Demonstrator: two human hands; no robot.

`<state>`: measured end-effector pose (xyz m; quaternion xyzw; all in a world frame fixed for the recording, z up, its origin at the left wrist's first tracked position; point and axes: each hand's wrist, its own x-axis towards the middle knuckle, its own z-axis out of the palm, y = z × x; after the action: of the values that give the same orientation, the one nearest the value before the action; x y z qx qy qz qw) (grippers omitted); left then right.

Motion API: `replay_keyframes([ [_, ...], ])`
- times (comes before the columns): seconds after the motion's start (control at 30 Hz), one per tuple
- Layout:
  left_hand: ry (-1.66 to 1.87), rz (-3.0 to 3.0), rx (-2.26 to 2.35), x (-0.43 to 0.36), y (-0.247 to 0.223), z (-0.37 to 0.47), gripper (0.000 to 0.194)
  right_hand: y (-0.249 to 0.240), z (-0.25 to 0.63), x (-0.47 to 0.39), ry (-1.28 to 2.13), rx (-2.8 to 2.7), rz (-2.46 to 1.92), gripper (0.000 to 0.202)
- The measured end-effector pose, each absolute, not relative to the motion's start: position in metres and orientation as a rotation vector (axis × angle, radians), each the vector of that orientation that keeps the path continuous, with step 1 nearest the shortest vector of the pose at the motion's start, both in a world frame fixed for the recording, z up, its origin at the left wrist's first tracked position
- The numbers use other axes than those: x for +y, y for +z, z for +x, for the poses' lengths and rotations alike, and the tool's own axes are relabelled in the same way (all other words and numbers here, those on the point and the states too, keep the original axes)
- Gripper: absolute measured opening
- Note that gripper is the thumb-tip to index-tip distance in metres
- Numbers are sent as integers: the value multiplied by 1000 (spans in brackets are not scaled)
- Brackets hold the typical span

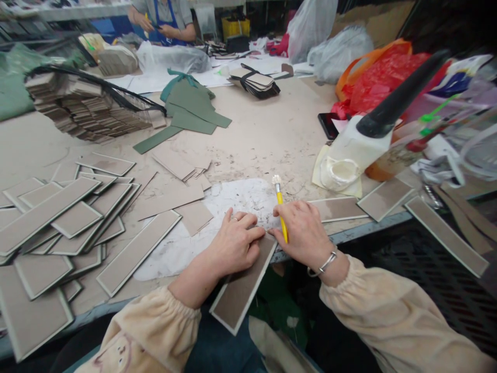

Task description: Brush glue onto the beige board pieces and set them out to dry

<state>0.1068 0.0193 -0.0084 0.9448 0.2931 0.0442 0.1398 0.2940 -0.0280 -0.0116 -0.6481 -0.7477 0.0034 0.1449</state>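
Yellow-handled, the brush (280, 198) is gripped by your right hand (305, 230), bristles pointing far, while your thumb meets the far corner of the bordered strip (243, 290). The fingers of your left hand (235, 241) close on that strip, which slants over the near edge of the bench (272, 140). Its long sides and near end show pale edging; your fingers cover the far end, so I cannot tell whether the edging is complete there.

Just beyond your hands lies white paper (233, 192). To its left, one edged strip (139, 253) rests apart from a heaped pile of edged pieces (50, 217); three more edged pieces (337, 208) run along the right. Judging by that edging, a good number look done. The plain pieces (171, 203) left of the paper show none, and the bundled stack (93, 106) at far left looks like more unedged stock.

Farther out are green pieces (190, 106), a cord-tied bundle (254, 83), and, at right, a white bottle (361, 145) and a phone (328, 125). A person (166, 20) works at the far side. The blue-and-white package (462, 77) and the person's apron carry marks too small to read; no brand is legible.
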Motion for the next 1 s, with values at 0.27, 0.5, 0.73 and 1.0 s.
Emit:
replay_keyframes([
  [0.27,154,2697,903,17,-13,106,22,-11,294,-28,12,-2161,-1865,23],
  [0.5,144,2677,886,17,-13,106,21,-11,294,-27,-3,-2164,-1866,24],
  [0.73,162,2672,851,18,-15,105,21,-10,293,-27,15,-2161,-1884,25],
  [1.0,175,2658,842,19,-17,106,21,-9,293,-27,19,-2157,-1893,25],
])
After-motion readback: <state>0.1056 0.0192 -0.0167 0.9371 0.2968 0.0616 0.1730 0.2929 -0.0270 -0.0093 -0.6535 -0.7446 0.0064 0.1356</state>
